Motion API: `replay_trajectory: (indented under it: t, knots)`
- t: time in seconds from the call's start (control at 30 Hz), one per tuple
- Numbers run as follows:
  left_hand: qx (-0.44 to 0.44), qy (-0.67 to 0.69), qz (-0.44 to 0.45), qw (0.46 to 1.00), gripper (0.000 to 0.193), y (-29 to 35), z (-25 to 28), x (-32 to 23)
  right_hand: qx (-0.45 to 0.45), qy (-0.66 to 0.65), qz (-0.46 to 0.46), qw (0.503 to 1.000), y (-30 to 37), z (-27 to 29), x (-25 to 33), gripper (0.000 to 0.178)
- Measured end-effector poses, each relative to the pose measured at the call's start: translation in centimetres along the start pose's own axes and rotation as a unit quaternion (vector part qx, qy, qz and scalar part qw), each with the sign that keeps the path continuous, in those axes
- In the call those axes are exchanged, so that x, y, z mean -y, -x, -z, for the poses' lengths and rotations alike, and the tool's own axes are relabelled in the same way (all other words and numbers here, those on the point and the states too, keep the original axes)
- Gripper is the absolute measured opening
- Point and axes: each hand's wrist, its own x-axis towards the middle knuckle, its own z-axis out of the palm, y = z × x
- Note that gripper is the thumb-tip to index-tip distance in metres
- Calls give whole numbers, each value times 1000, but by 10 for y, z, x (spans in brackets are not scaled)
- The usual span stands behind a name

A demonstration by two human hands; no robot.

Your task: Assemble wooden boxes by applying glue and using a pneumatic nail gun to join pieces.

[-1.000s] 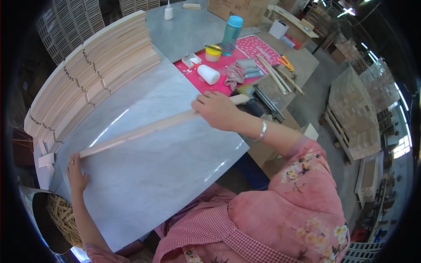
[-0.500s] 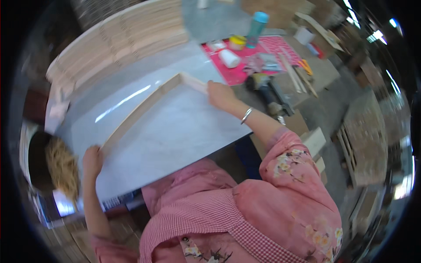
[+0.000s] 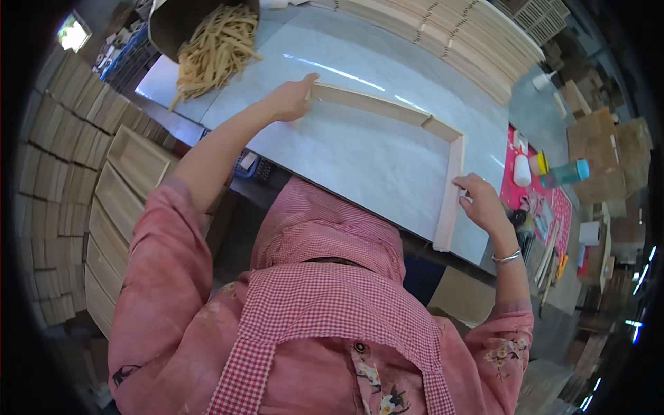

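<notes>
Pale, marbled sheeting covers the tabletop (image 3: 373, 159), with stacked wooden strips (image 3: 429, 38) running along its far edge and a dark-mouthed container (image 3: 164, 31) at the upper left, tan bands (image 3: 214, 52) spilling from it. On the tabletop lies an L-shaped wooden piece (image 3: 373, 104), its long arm stretching from left to right and its short arm turning back toward the person (a seam shows on the long arm, close to the corner). At the far left end of the long arm, the left hand (image 3: 290, 98) is closed around the tip. Beside the short arm, the right hand (image 3: 482, 200) is half open with curled fingers, a fingertip at the outer side; whether it grips the wood, I cannot tell. Further right, a white bottle (image 3: 522, 170) and a yellow-lidded jar (image 3: 538, 163) sit by a blue bottle (image 3: 567, 173) on a pink mat (image 3: 510, 187)
</notes>
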Motion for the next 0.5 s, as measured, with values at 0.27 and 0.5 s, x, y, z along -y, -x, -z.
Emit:
replay_trajectory:
  t: [0.27,0.5]
  knots:
    - [61,355,51,932,38,16,-9,-18,-152,91,277,945,-67,-49,87,23]
    - [40,417,28,908,36,23,-23,-12,-122,33,144,981,-96,-92,110,26]
